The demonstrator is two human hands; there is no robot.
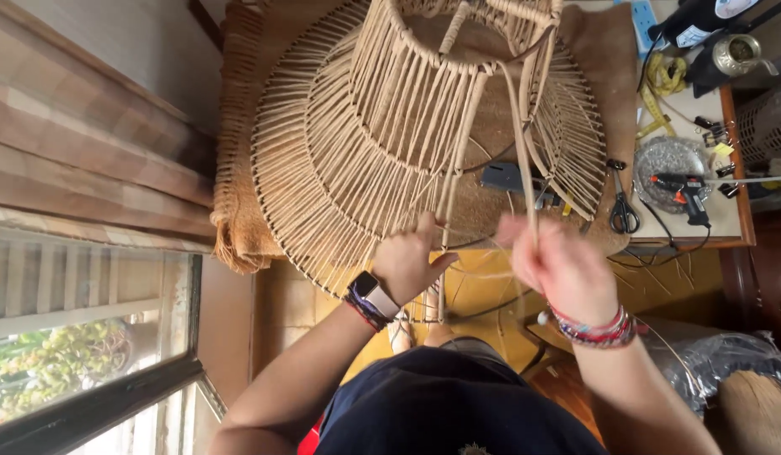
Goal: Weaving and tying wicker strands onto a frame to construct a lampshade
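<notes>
Hands on tiered wicker lampshade (390,143), left hand (407,265) gripping woven strands, right hand (559,270) pinching pale reed (522,143)

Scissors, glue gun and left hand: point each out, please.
scissors (623,212), head view, on the handles.
glue gun (687,190), head view, on its body.
left hand (407,263), head view, on its back.

the tiered woven-cane wire-frame lampshade (390,143) fills the table centre; black-handled scissors (623,206) and a black-and-orange glue gun (685,192) crowd the right edge.

Hands (411,261) on woven rattan lampshade (424,143)
</notes>
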